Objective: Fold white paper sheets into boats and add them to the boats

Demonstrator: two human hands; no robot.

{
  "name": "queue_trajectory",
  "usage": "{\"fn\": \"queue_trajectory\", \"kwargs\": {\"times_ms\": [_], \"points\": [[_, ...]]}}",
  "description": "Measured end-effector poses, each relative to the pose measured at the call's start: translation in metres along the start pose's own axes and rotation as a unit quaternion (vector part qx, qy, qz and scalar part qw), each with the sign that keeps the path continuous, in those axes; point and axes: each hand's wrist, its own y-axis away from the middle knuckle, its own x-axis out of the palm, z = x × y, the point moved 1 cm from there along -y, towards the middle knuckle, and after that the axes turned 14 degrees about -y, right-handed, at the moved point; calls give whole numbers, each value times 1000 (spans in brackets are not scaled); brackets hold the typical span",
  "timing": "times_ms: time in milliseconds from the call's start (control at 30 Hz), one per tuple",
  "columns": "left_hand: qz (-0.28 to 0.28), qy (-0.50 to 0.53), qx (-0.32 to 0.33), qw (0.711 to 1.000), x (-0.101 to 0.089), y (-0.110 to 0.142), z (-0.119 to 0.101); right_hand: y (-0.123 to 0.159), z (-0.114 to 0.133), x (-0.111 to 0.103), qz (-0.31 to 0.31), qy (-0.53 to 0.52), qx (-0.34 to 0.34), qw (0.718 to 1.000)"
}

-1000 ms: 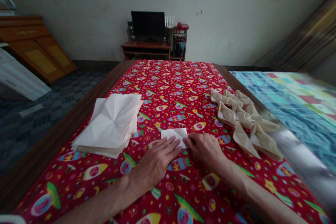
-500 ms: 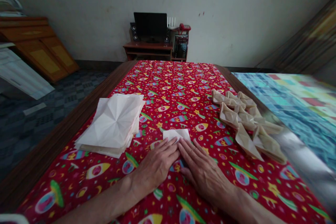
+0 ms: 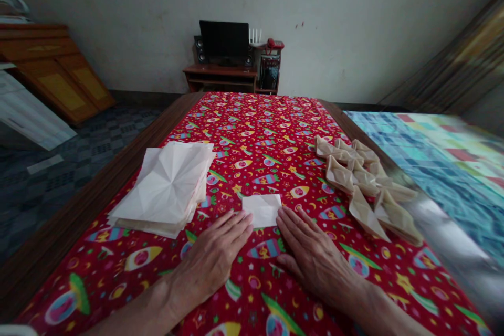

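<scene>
Far left of the small white paper (image 3: pixel 263 209), I see a wooden cabinet (image 3: pixel 59 76) on the floor (image 3: pixel 118 134). Nearer on the paper's left, on the red patterned cloth (image 3: pixel 271 142) that covers most of the surface (image 3: pixel 118 165), I have a stack of creased sheets (image 3: pixel 163 184); the creases on its top sheet spread out from the middle.

Just beside the paper on its left is my left hand (image 3: pixel 220 241), open and palm down, fingers stretched out, the fingertips at the paper's lower left edge. Well beyond the paper, slightly to its left, a dark monitor (image 3: pixel 224 39) stands on a desk (image 3: pixel 220 70) against the wall.

The paper itself lies flat on the cloth, between my two hands. On its right edge I have the fingertips of my right hand (image 3: pixel 315 254), also open, palm down, with the thumb apart from the straight fingers. Farther right of the paper, folded paper pieces (image 3: pixel 366 181) sit grouped in rows, their points raised. Farthest right of it, I see a blue, multicoloured spread (image 3: pixel 429 163).
</scene>
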Motion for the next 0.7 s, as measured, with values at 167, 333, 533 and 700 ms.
{"fn": "queue_trajectory", "kwargs": {"times_ms": [167,333,533,700], "points": [[-4,23,11,1000,-3,-16,-7,-14,8,5,0,-12,-23,1000],[-12,17,6,1000,-2,-6,2,-4,-1,-2,-5,0,-23,1000],[-24,17,-1,1000,-6,7,14,2,-12,-7,-93,-21,-2,995],[-93,47,-27,994,-14,-11,17,-13,-17,-3,-124,-14,82,989]]}}
